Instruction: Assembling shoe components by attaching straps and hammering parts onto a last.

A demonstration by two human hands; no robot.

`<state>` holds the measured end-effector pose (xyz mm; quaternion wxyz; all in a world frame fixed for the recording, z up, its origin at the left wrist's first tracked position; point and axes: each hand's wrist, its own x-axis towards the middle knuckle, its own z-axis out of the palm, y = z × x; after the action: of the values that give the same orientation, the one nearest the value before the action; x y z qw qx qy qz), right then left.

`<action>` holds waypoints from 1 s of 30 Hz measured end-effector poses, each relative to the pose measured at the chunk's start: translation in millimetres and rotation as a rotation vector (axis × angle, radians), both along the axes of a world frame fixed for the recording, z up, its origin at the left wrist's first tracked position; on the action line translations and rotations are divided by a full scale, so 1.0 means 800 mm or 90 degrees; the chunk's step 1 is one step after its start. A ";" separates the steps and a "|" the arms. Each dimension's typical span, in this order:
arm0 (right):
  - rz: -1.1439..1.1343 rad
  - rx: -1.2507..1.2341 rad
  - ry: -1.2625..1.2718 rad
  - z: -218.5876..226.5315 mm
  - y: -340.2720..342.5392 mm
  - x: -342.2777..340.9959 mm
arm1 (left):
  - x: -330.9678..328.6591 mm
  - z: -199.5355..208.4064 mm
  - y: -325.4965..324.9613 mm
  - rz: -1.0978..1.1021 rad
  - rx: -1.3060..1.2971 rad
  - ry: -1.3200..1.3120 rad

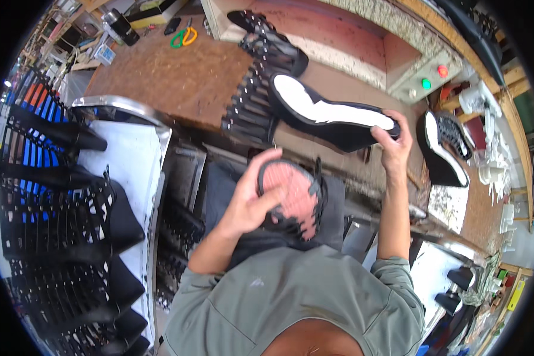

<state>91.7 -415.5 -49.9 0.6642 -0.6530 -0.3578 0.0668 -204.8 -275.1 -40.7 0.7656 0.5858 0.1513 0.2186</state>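
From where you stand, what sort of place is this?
Probably a shoemaking workshop: black wedge-heeled shoes crowd the left side, the right hand holds a white-faced wedge sole, and scissors lie on the brown bench.

Shoes (256, 108), scissors (185, 37) on brown workbench (148, 74)
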 end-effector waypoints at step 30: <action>-0.094 -0.143 0.326 -0.016 -0.142 -0.053 | 0.139 0.013 0.046 0.260 0.456 0.015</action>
<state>49.7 -528.7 -62.5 0.6594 -0.7088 -0.1204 0.2199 -93.4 -238.2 -30.6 0.4526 0.7756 0.1871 0.3981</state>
